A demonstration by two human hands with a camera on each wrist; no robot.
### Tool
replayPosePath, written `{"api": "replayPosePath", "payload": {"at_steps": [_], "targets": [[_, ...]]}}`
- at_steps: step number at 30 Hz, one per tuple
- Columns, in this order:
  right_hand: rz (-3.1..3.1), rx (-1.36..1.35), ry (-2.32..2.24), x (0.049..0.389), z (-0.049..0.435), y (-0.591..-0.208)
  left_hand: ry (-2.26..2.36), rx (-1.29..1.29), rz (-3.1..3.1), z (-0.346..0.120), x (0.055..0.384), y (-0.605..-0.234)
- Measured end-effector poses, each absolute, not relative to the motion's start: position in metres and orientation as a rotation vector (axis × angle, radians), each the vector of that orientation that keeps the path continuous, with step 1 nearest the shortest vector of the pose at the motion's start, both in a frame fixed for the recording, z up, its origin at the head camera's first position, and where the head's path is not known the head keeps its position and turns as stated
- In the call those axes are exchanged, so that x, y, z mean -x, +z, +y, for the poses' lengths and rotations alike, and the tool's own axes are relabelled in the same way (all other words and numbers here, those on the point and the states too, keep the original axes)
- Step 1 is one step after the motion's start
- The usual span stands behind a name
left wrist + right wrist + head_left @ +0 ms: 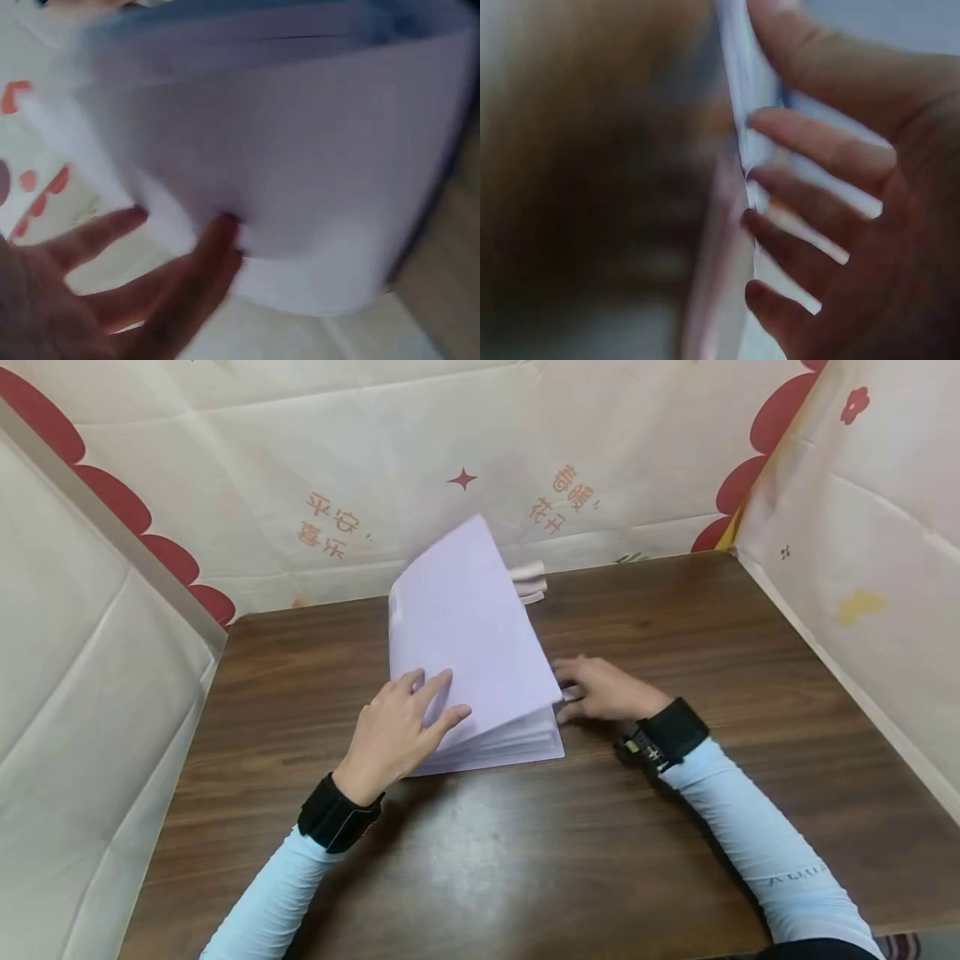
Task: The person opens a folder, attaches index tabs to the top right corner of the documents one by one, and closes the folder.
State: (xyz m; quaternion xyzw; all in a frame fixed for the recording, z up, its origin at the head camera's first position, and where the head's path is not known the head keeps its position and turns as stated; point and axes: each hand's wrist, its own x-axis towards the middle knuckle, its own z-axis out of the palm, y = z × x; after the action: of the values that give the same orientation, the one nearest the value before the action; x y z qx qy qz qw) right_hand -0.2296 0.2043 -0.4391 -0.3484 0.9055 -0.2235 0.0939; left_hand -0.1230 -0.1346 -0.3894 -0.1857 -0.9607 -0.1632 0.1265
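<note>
A pale lavender document folder (472,627) lies on the table, its top cover tilted up over several layered sheets or pockets (510,739). My left hand (397,722) rests at the cover's lower left, fingers spread; in the left wrist view the fingertips (229,225) touch the pale surface. At the folder's right edge is my right hand (603,687), its thumb and fingers around a small pale piece (573,693) that sticks out there. The right wrist view has the fingertips (756,217) lined up along the folder's thin edge (739,90), fairly straight.
Pale folded strips or tabs (529,583) jut out behind the folder's right side. The brown wood-grain table (300,693) is bounded by a printed white cloth (420,460) at the back and by white cloth-covered sides (892,635). A dark band with a device sits on each wrist.
</note>
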Motion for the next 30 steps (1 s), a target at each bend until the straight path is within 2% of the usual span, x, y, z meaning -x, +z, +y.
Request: {"api": "replayPosePath", "payload": {"at_steps": [5,8,18,30], "targets": [[2.862,0.729,-0.703,0.245,0.245,-0.425,-0.352,0.49,-2.991,-0.14,0.132,-0.409],[2.884,0.642,-0.75,0.247,0.257,-0.418,-0.341,0.503,-3.037,-0.142,0.136,-0.415],[2.871,0.658,-0.785,0.246,0.251,-0.412,0.018,0.721,-3.064,-0.137,0.143,-0.428],[2.909,0.74,-0.814,0.234,0.234,-0.4,-0.031,0.777,-3.208,-0.143,0.159,-0.408]]}}
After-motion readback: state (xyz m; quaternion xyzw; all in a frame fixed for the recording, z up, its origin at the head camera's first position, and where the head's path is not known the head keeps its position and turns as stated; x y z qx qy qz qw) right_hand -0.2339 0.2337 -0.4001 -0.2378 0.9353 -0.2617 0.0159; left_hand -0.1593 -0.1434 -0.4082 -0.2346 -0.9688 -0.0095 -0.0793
